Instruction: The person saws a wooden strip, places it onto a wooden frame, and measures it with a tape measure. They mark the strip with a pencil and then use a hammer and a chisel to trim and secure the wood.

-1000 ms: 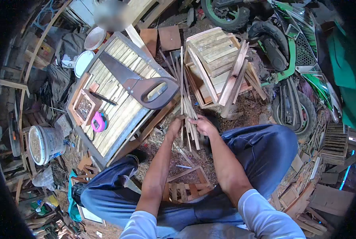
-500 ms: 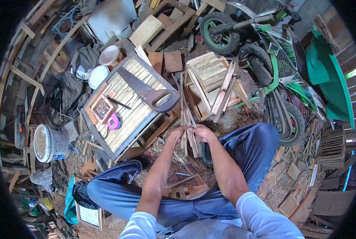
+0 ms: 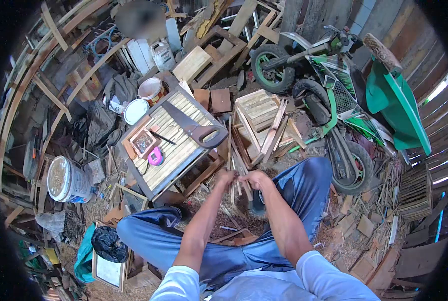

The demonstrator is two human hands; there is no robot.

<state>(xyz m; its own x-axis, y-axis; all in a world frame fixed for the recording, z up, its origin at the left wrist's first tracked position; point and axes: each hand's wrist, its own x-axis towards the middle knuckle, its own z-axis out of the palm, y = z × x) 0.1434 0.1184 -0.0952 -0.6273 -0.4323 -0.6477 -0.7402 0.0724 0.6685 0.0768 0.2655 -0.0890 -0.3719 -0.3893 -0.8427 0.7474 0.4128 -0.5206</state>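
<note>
Both my hands, left (image 3: 227,176) and right (image 3: 256,178), closed on slat bundle (image 3: 235,165); slats gathered, not tied; saw (image 3: 194,128) lay beyond left hand, untouched.

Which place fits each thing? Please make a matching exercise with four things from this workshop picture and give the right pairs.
Things:
1. hand saw
2. pink tape measure
3. bundle of wooden slats
4. white bucket

Places:
A. held in the left hand and right hand
B. on the ground at far left
C. across the top of the slatted bench
D. on the bench, beside the small wooden box

Pairs: 1-C, 2-D, 3-A, 4-B
</note>
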